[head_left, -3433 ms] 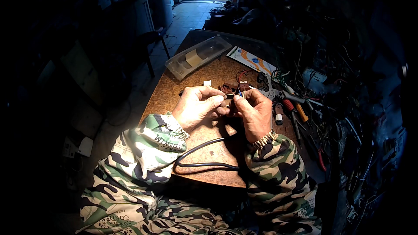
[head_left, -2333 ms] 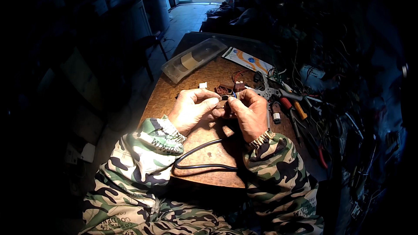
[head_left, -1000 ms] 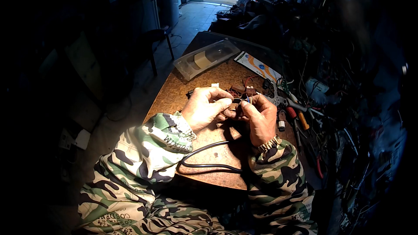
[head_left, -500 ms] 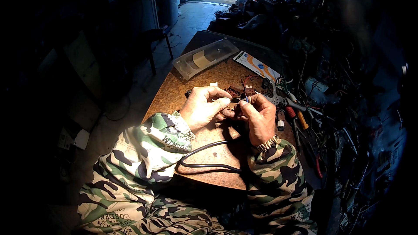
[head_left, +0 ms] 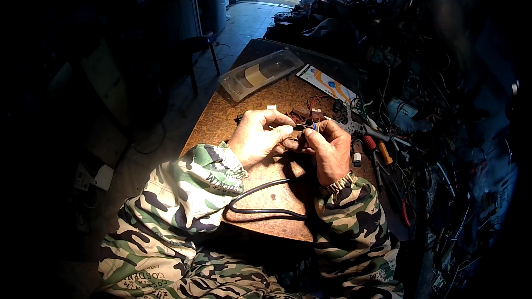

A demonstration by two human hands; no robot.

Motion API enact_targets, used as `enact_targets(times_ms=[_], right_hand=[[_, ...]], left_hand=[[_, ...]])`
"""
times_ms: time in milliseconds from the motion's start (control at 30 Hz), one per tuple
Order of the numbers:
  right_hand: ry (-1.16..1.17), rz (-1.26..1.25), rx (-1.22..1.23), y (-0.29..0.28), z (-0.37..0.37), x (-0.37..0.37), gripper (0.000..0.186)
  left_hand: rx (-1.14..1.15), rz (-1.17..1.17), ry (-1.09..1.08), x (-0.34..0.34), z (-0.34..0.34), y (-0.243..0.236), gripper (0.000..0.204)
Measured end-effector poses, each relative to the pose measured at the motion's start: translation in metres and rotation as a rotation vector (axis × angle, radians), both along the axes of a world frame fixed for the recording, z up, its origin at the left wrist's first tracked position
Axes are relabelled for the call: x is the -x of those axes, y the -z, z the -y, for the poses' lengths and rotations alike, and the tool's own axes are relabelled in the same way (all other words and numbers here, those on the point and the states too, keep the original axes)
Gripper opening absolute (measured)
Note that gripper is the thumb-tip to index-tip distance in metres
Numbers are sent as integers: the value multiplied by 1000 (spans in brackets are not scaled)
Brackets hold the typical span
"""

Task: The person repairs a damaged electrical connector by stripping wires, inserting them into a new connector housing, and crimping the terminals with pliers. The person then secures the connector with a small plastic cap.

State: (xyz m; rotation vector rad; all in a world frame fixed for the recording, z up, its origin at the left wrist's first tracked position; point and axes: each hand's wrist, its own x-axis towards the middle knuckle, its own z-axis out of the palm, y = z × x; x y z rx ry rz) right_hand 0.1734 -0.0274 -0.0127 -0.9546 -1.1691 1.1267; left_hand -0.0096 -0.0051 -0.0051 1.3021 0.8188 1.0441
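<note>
Over the wooden table [head_left: 221, 127], my left hand [head_left: 257, 135] and my right hand [head_left: 328, 149] meet with their fingertips close together. Both are closed in a pinch. Thin wires run between them, and a blue wire [head_left: 315, 126] shows at my right fingertips. A pale wire passes at the left fingertips; its end is too small to make out. Just beyond the fingers lie reddish-brown connector blocks [head_left: 317, 114], partly hidden by the hands. A thick black cable [head_left: 266, 210] loops on the table below my hands and goes under my right sleeve.
A clear plastic tray [head_left: 260, 75] and a white-and-orange package [head_left: 328, 84] lie farther back. To the right are grey pliers [head_left: 360, 128], a red-handled screwdriver [head_left: 370, 144], a yellow-handled tool [head_left: 385, 153] and heaps of tangled wires. A dark stool [head_left: 199, 47] stands left of the table.
</note>
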Motion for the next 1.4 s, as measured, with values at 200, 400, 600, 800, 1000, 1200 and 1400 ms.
enact_targets(times_ms=[200,400,600,800,1000,1200,1400], right_hand=[[7,2,8,-1,1,0,8],[-8,23,3,-3,0,1,8],[-25,-11,-15,2,-3,2,8],[0,12,-3,0,0,-1,8],[-8,-6,-6,0,-1,1,9],[-16,29,-18,4,-3,-1,9],[-21,-6,-21,6,-4,-1,9]], left_hand=[[15,1,-5,-1,2,-1,20],[-11,-23,-20,1,4,-5,19],[-10,-15,-27,4,4,-4,19],[-23,-11,-2,0,2,-1,20],[-25,-25,-5,2,3,-4,21],[-30,-27,-14,2,4,-4,21],[-16,-1,-3,1,4,-4,21]])
